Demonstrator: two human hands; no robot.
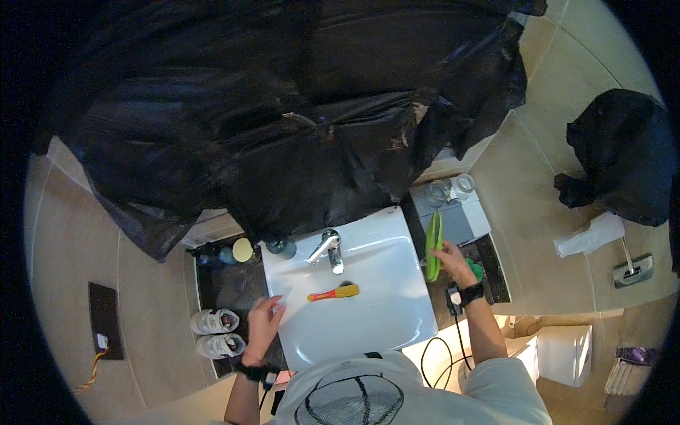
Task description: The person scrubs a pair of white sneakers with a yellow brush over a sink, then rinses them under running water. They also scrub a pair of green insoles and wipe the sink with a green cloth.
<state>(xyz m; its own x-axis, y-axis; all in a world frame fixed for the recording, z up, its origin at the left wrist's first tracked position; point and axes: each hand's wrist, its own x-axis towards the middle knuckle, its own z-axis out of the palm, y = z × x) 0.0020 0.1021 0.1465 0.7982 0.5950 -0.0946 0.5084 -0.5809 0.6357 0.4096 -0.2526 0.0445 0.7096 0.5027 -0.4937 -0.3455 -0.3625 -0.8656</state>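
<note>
My right hand (451, 261) is closed on a long light-green object (434, 247), perhaps a brush, over the counter right of the washbasin. A green cloth or sponge (474, 270) lies just beyond that wrist. My left hand (264, 325) is empty, fingers apart, at the left rim of the white ceramic washbasin (377, 324). In the basin, by the drain, lies a brush or similar tool (334, 292) with a red handle and yellow head. A chrome faucet (332, 249) stands behind it. Two white shoes (215, 333) sit side by side on the dark counter left of my left hand.
Black plastic sheeting (297, 133) covers the wall behind the basin. A grey box (449, 218) with glass jars on it stands at the right; a jar with a pale lid (243, 250) and bottles stand at the left. Cables run from both wrist devices. A toilet (563, 353) is at the lower right.
</note>
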